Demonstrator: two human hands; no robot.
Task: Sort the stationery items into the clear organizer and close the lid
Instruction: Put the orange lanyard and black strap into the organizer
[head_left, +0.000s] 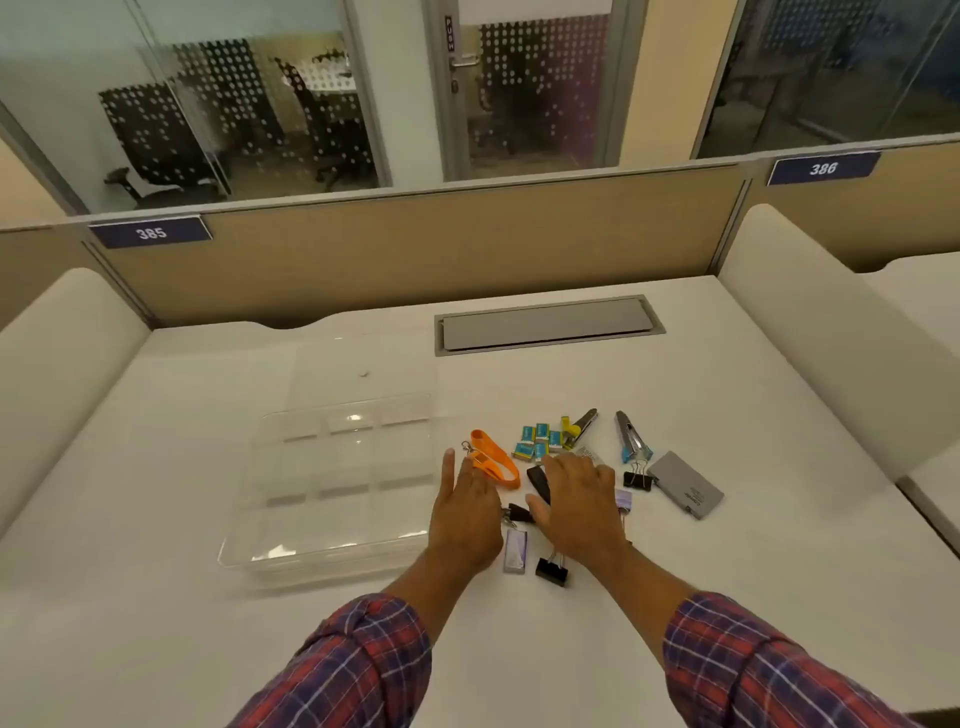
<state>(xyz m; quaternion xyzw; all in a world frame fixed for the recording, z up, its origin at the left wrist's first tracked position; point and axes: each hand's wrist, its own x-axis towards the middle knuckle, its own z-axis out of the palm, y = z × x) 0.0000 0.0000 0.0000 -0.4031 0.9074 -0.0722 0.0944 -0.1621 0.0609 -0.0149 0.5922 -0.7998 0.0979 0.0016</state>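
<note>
The clear organizer (291, 499) lies open on the white desk, its compartments empty and its clear lid (363, 364) flat behind it. Right of it the stationery is scattered: an orange lanyard (496, 460), several small blue staple boxes (537, 441), a yellow stapler (576, 428), a blue stapler (631, 439), a grey card holder (685, 484), black binder clips (551, 570) and a small clear box (515, 552). My left hand (465, 512) hovers open over the lanyard's end. My right hand (574, 504) is spread flat over a black item (537, 480), partly hiding it.
A grey cable hatch (545, 325) is set into the desk at the back. Padded white dividers (810, 332) flank the desk on both sides, with a tan partition behind.
</note>
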